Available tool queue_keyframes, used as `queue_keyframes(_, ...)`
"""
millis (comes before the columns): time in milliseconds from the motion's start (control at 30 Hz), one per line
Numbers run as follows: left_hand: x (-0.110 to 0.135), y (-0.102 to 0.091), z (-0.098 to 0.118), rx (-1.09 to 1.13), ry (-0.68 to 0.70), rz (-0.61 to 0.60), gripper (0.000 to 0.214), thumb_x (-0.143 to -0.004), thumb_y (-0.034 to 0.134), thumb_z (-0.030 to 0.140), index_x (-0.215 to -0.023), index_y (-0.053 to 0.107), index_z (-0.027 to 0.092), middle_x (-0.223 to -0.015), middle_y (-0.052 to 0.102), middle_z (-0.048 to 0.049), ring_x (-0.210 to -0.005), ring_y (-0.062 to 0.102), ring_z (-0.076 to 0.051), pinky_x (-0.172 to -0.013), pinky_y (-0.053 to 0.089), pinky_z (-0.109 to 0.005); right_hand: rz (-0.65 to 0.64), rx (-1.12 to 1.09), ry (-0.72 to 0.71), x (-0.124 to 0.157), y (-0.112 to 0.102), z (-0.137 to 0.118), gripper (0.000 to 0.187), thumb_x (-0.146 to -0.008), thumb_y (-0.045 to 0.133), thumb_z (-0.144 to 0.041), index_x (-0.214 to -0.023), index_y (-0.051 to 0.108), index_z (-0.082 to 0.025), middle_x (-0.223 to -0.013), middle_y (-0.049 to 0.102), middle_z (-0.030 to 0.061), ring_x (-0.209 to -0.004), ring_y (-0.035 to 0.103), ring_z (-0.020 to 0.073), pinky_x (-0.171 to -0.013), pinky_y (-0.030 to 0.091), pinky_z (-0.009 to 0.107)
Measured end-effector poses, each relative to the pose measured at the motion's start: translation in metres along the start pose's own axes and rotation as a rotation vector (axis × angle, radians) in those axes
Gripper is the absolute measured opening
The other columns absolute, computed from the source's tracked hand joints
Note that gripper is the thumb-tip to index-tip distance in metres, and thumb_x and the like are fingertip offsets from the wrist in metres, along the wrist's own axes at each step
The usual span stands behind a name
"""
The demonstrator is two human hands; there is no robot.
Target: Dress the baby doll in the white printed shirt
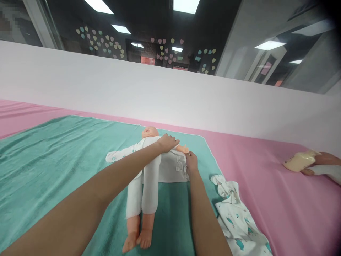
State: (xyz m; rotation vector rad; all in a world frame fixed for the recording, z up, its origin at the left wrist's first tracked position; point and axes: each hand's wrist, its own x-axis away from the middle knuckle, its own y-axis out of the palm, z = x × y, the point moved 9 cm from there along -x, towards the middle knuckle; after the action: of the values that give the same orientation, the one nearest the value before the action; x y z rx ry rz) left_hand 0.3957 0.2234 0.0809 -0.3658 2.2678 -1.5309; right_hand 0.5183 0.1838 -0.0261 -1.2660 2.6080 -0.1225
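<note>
A baby doll (145,177) lies on its back on a teal towel (53,170), head away from me, bare feet toward me. It wears a white printed top and white trousers. My left hand (167,142) rests flat on the doll's chest and shoulder, fingers stretched out. My right hand (191,163) pinches the loose white flap of the top (173,167) spread beside the doll's bare arm (183,149).
A second white printed garment (237,217) lies crumpled on the towel's right edge. The towel sits on a pink sheet (279,199). At far right another person's hand (323,163) holds a cream object (299,161). A white partition (160,92) runs behind.
</note>
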Motion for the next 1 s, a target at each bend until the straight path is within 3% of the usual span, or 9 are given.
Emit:
queue_keyframes(133, 0.01, 0.003, 0.011, -0.055, 0.035, -0.063, 0.022, -0.077, 0.052, 0.012, -0.098, 0.056, 0.017, -0.093, 0.062, -0.0135, -0.086, 0.058, -0.026, -0.073, 0.035, -0.038, -0.059, -0.429, 0.126, -0.003, -0.002, 0.01, 0.033, -0.071, 0.057, -0.05, -0.077, 0.056, -0.017, -0.071, 0.065, 0.0016, -0.068, 0.06, 0.0177, -0.061, 0.046, 0.03)
queue_keyframes(200, 0.012, 0.006, 0.011, -0.063, 0.004, -0.092, 0.02, -0.077, 0.053, 0.013, -0.095, 0.059, 0.016, -0.093, 0.063, -0.0155, -0.088, 0.058, -0.029, -0.076, 0.033, -0.041, -0.092, -0.719, 0.221, -0.001, 0.004, 0.014, 0.03, -0.064, 0.068, -0.042, -0.076, 0.058, -0.016, -0.069, 0.066, 0.0007, -0.066, 0.061, 0.0172, -0.062, 0.049, 0.029)
queue_keyframes(267, 0.011, 0.01, 0.006, -0.04, -0.082, -0.104, 0.021, -0.075, 0.055, 0.013, -0.095, 0.061, 0.015, -0.097, 0.062, -0.0181, -0.093, 0.055, -0.033, -0.08, 0.03, -0.045, -0.129, -0.862, 0.274, 0.001, 0.009, 0.013, 0.029, -0.063, 0.071, -0.037, -0.079, 0.06, -0.016, -0.07, 0.067, 0.0014, -0.067, 0.063, 0.0175, -0.064, 0.051, 0.029)
queue_keyframes(400, 0.005, 0.023, -0.005, 0.116, -0.289, -0.107, 0.027, -0.068, 0.062, 0.012, -0.095, 0.063, 0.012, -0.102, 0.061, -0.0215, -0.105, 0.048, -0.04, -0.089, 0.022, -0.052, -0.197, -0.908, 0.253, 0.004, 0.014, -0.002, 0.032, -0.066, 0.069, -0.037, -0.088, 0.062, -0.015, -0.081, 0.069, 0.0047, -0.074, 0.065, 0.0203, -0.066, 0.053, 0.032)
queue_keyframes(600, -0.005, 0.037, -0.002, 0.316, -0.361, -0.034, 0.041, -0.069, 0.06, 0.016, -0.109, 0.053, 0.009, -0.109, 0.056, -0.0225, -0.101, 0.052, -0.034, -0.086, 0.032, -0.05, -0.251, -0.783, 0.051, 0.019, 0.028, -0.035, 0.035, -0.071, 0.064, -0.04, -0.1, 0.062, -0.021, -0.098, 0.067, 0.001, -0.092, 0.062, 0.0184, -0.08, 0.05, 0.029)
queue_keyframes(667, -0.009, 0.041, -0.003, 0.412, -0.345, -0.025, 0.036, -0.072, 0.057, 0.022, -0.105, 0.055, 0.01, -0.108, 0.057, -0.0206, -0.096, 0.055, -0.03, -0.083, 0.038, -0.046, -0.334, -0.736, 0.019, 0.029, 0.041, -0.046, 0.04, -0.071, 0.064, -0.039, -0.106, 0.061, -0.022, -0.106, 0.065, 0.0009, -0.102, 0.058, 0.0197, -0.086, 0.048, 0.03)
queue_keyframes(800, -0.016, 0.037, -0.005, 0.621, -0.199, -0.013, 0.016, -0.071, 0.056, 0.026, -0.081, 0.062, 0.014, -0.082, 0.065, -0.0053, -0.074, 0.058, -0.016, -0.069, 0.044, -0.025, -0.46, -0.736, -0.018, 0.048, 0.052, -0.065, 0.05, -0.074, 0.059, -0.039, -0.121, 0.051, -0.026, -0.117, 0.059, 0.0002, -0.113, 0.051, 0.0207, -0.092, 0.044, 0.032)
queue_keyframes(900, -0.009, 0.023, -0.025, 0.711, -0.172, 0.067, 0.016, -0.072, 0.049, 0.021, -0.081, 0.061, 0.015, -0.08, 0.065, -0.002, -0.07, 0.056, -0.013, -0.063, 0.044, -0.021, -0.553, -0.741, 0.011, 0.062, 0.059, -0.072, 0.051, -0.073, 0.057, -0.046, -0.121, 0.051, -0.028, -0.122, 0.055, 0.0001, -0.107, 0.054, 0.0204, -0.084, 0.047, 0.03)
queue_keyframes(1000, 0.012, 0.013, -0.059, 0.727, -0.211, 0.135, 0.022, -0.069, 0.044, 0.014, -0.083, 0.06, 0.015, -0.078, 0.063, -0.002, -0.071, 0.056, -0.014, -0.062, 0.043, -0.022, -0.724, -0.806, 0.06, 0.081, 0.075, -0.08, 0.049, -0.074, 0.054, -0.05, -0.116, 0.055, -0.025, -0.12, 0.056, 0.0038, -0.092, 0.059, 0.0196, -0.065, 0.049, 0.027)
